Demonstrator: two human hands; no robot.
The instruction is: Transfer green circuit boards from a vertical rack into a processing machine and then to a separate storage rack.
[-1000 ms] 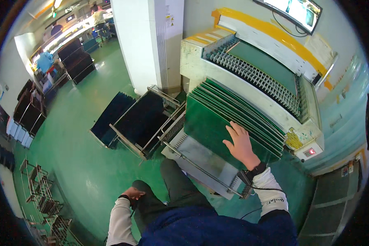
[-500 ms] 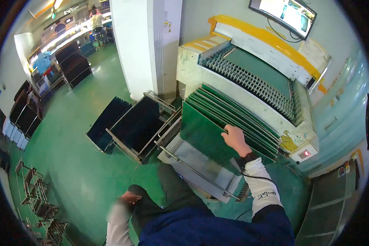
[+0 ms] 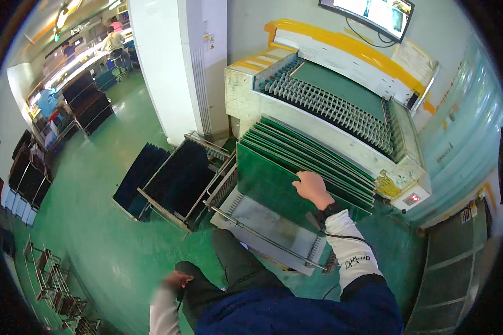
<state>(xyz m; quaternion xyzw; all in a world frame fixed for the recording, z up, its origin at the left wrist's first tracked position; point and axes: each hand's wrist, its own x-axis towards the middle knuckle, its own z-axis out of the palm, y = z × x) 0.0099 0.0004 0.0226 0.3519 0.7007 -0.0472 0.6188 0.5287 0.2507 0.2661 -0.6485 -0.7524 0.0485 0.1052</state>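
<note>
My right hand (image 3: pixel 313 188) is closed over the top edge of the front green panel (image 3: pixel 268 176), its fingertips partly hidden. Several similar green panels (image 3: pixel 313 151) lean in a row behind it, their upper edges showing. They stand in a low rack with a grey base plate (image 3: pixel 265 220) and a metal rail (image 3: pixel 262 234) along the near side. At lower left, my left hand (image 3: pixel 180 278) rests by my left knee, away from the panels. Its fingers are too small and blurred to make out.
Behind the panels stands a white roller machine (image 3: pixel 330 109) with a green board (image 3: pixel 343 89) on it. A rack of dark panels (image 3: pixel 179 178) stands to the left, beside a white column (image 3: pixel 167 67). Wire racks (image 3: pixel 53 279) are at lower left. People (image 3: pixel 115 44) work far back.
The whole view has shifted slightly, so the machine and panels sit further left in the picture. My right hand stays on the front panel's top edge, and my left stays by the knee.
</note>
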